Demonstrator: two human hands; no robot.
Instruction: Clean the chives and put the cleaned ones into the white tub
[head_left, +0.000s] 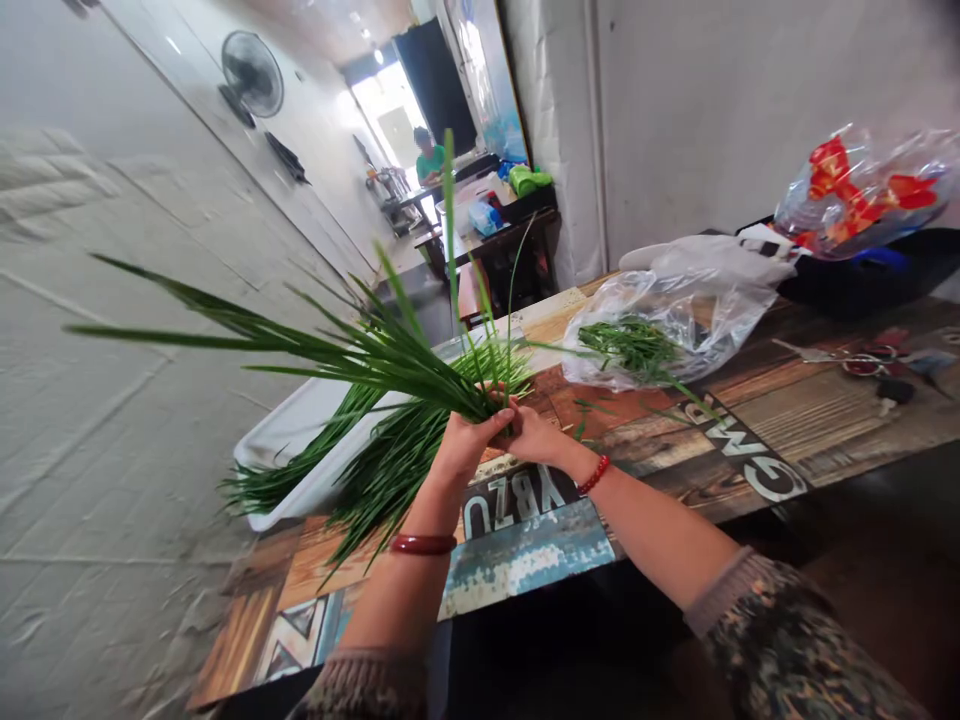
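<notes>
Above the table I hold a bunch of long green garlic chives (375, 365), its leaves fanning out to the upper left. My left hand (466, 440) is closed around the base of the bunch. My right hand (531, 434) meets it there, its fingers closed at the stem ends; the fingertips are partly hidden. A loose pile of garlic chives (390, 465) lies on the table just behind and left of my hands. More chives rest in a white plastic tray (281, 425) at the left.
A clear plastic bag (724, 325) with green trimmings (630, 345) lies right of my hands. Keys (892, 392) and scissors (814, 352) lie farther right, near a black tray (855, 285) with a wrapped bottle. Far back, a person (429, 160) sits at another table.
</notes>
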